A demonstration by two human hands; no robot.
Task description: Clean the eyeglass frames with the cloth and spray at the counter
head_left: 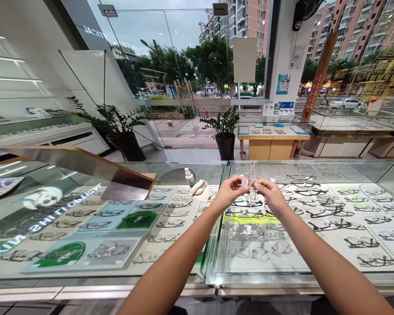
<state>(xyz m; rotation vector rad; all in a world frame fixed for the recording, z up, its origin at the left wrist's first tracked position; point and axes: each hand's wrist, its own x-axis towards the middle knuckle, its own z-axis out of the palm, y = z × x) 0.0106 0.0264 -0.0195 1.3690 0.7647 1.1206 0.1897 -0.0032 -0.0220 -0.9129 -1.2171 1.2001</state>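
Note:
My left hand (229, 191) and my right hand (272, 196) meet above the glass display counter (213, 280). Between their pinched fingertips stands a pair of clear-framed eyeglasses (252, 170), turned on end so that one lens points up. A small white tag (244, 182) shows by my left fingertips. Left of my left hand, a crumpled pale cloth (201, 191) lies on the glass, and a white spray bottle (189, 177) stands just behind it. Under the hands, several dark-rimmed glasses (244, 212) lie in rows inside the case.
A slanted mirror-like panel (85, 164) rises over the left counter. Potted plants (226, 131) stand beyond the counter, before the glass front. Farther back is a wooden table (269, 138) with glasses on it.

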